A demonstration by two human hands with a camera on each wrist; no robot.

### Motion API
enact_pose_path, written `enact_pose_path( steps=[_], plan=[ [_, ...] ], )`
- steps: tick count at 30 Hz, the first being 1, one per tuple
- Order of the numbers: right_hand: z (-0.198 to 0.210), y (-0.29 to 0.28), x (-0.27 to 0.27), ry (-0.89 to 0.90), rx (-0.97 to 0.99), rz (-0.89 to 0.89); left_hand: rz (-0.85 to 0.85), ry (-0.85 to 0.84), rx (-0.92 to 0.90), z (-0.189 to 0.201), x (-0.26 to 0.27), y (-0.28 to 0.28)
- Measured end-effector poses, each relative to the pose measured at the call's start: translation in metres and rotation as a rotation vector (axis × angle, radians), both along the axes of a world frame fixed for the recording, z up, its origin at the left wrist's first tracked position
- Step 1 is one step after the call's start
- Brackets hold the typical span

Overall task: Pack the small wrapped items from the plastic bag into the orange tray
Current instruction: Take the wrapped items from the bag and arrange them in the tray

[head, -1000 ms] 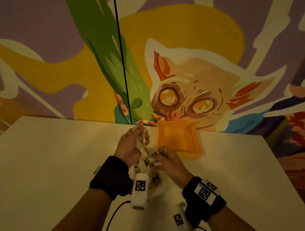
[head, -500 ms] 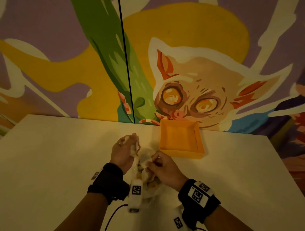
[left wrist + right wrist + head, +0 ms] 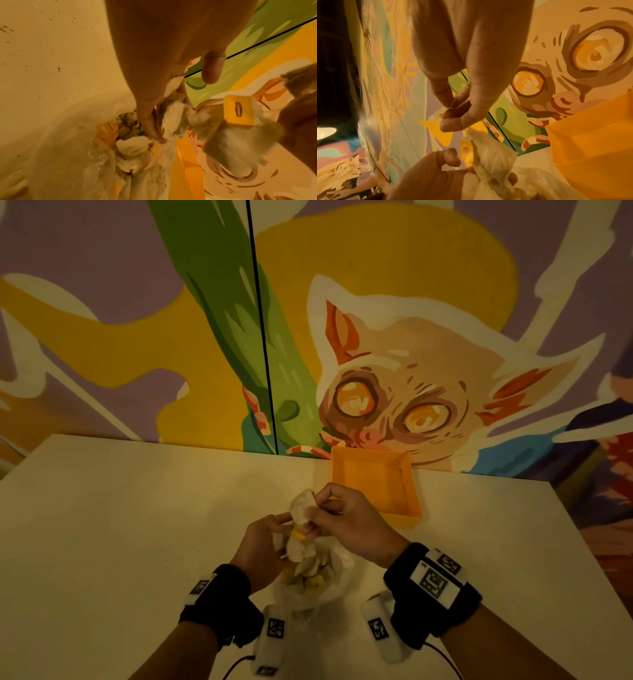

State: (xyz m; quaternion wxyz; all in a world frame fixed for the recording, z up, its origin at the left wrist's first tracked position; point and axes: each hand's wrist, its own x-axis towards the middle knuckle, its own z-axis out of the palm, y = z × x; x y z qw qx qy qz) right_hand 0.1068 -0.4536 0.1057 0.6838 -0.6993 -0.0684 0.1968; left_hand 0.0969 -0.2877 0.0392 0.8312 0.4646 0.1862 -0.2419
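Observation:
A clear plastic bag (image 3: 329, 583) full of small white and yellow wrapped items lies on the table near me. My left hand (image 3: 279, 527) grips the bunched bag at its mouth (image 3: 171, 121). Just above it, my right hand (image 3: 317, 513) pinches a white wrapped item (image 3: 302, 505) with a yellow tag (image 3: 239, 111), lifted out of the bag. In the right wrist view its fingertips (image 3: 453, 106) pinch the thin wrapper. The orange tray (image 3: 400, 518) stands just beyond and right of my right hand and looks empty.
The white table (image 3: 137, 525) ends at a painted mural wall (image 3: 394, 392) right behind the tray. The table's right edge (image 3: 582, 542) runs diagonally toward me. Wrist cameras and cables hang under both forearms.
My right hand has come up and forward out of the bag with a wrapped item. My left hand has dropped from its raised spot down to the bag's mouth.

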Motion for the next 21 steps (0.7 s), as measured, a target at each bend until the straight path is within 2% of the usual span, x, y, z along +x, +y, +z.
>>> enact_pose_path(
  steps=[5, 7, 14, 21],
  plan=[
    [0.008, 0.006, 0.005, 0.113, 0.119, -0.031, -0.225, -0.170, -0.098, 0.002, -0.008, -0.005],
    [0.007, 0.007, 0.006, 0.140, 0.122, -0.035, -0.266, -0.223, -0.123, 0.003, -0.010, -0.007],
    [-0.007, -0.005, 0.004, 0.186, 0.075, -0.103, -0.169, -0.214, -0.270, 0.011, -0.005, -0.011],
    [-0.011, -0.015, 0.003, 0.107, -0.065, -0.186, 0.012, -0.102, -0.117, 0.016, 0.011, -0.016]
  ],
)
